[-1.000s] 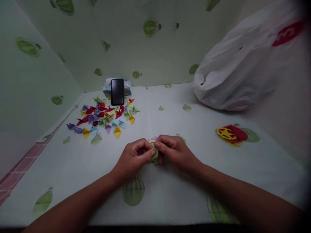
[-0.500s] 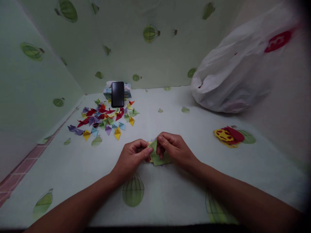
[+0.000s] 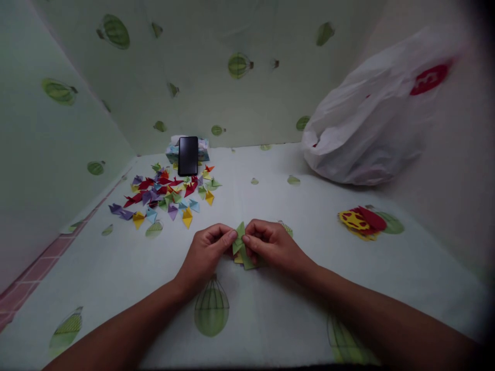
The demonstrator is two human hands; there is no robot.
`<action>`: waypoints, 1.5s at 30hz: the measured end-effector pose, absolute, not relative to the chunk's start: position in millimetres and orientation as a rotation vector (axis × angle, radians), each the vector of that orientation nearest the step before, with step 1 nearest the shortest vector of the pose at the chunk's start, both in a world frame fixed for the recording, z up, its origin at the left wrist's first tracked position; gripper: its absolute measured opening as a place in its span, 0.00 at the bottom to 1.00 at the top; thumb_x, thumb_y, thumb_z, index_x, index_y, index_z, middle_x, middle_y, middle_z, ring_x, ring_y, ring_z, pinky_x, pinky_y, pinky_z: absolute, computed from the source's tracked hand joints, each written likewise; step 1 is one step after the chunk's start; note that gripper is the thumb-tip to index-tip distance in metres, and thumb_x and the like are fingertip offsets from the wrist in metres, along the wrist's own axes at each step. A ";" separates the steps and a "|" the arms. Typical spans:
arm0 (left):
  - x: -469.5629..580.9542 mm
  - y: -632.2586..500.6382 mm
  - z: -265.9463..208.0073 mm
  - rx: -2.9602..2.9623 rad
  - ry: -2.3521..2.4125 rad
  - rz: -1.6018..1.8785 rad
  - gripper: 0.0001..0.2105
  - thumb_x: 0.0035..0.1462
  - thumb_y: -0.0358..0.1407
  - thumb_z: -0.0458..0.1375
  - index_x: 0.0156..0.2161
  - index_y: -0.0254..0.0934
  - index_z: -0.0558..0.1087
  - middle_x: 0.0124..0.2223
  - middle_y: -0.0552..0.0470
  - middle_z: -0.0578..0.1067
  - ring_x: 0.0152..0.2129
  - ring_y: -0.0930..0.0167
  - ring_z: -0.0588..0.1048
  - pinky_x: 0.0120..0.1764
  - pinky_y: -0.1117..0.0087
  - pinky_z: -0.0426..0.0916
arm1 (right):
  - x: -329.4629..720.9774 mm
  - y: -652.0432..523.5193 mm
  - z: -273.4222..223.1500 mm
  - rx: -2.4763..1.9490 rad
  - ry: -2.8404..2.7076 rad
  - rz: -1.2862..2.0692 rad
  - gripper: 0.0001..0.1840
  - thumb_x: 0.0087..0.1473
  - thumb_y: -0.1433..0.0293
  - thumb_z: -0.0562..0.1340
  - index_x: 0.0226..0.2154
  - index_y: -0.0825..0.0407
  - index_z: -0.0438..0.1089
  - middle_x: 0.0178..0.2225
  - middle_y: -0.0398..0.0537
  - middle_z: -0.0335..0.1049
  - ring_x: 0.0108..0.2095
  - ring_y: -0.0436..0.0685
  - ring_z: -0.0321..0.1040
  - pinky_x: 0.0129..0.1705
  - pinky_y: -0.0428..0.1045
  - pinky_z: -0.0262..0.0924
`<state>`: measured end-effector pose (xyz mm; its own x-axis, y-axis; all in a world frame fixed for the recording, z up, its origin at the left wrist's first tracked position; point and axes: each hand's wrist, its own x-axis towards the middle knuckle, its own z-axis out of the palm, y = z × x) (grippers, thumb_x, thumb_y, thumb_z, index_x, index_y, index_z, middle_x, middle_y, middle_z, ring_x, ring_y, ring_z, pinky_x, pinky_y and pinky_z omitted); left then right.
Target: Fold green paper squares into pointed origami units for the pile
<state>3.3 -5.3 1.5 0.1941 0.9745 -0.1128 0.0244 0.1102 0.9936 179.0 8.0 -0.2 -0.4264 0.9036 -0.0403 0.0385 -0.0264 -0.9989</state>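
Observation:
Between my two hands is a small green folded paper [image 3: 238,240], narrow and pointed at the top. My left hand [image 3: 211,250] pinches its left edge between thumb and fingers. From the other side my right hand [image 3: 274,245] grips it, thumb and fingertips pressed together. Just below lie more paper sheets [image 3: 248,262], green on top with a bit of yellow showing, partly hidden by my hands. Back to the left, many folded paper birds [image 3: 162,191] in red, purple, yellow, blue and green are spread on the table.
A black phone [image 3: 188,156] leans upright on a tissue box [image 3: 172,152] behind the paper birds. At the right back sits a large white plastic bag [image 3: 359,123]. Red and yellow cut-out pieces [image 3: 359,222] lie on the right of the patterned tablecloth [image 3: 154,319].
The green paper has gone from a wider flap to a narrower, pointed shape. My right hand has shifted slightly down, its fingers now lower on the paper. The camera view has tilted a little upward.

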 end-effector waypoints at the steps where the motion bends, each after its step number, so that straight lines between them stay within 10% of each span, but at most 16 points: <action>1: 3.3 -5.1 2.2 1.229 1.131 0.980 0.11 0.57 0.41 0.61 0.29 0.33 0.74 0.26 0.54 0.74 0.24 0.74 0.70 0.30 0.74 0.65 | 179.0 8.0 -0.7 -1.020 -1.535 1.539 0.11 0.55 0.66 0.60 0.24 0.52 0.62 0.17 0.38 0.63 0.18 0.47 0.61 0.22 0.44 0.57; 45: 8.5 -9.5 -0.6 1.192 1.098 0.980 0.08 0.54 0.37 0.63 0.29 0.33 0.74 0.26 0.53 0.74 0.24 0.75 0.70 0.31 0.74 0.65 | 180.6 9.1 -2.4 -0.964 -1.560 1.437 0.12 0.59 0.64 0.58 0.27 0.53 0.65 0.20 0.39 0.67 0.19 0.46 0.63 0.23 0.43 0.58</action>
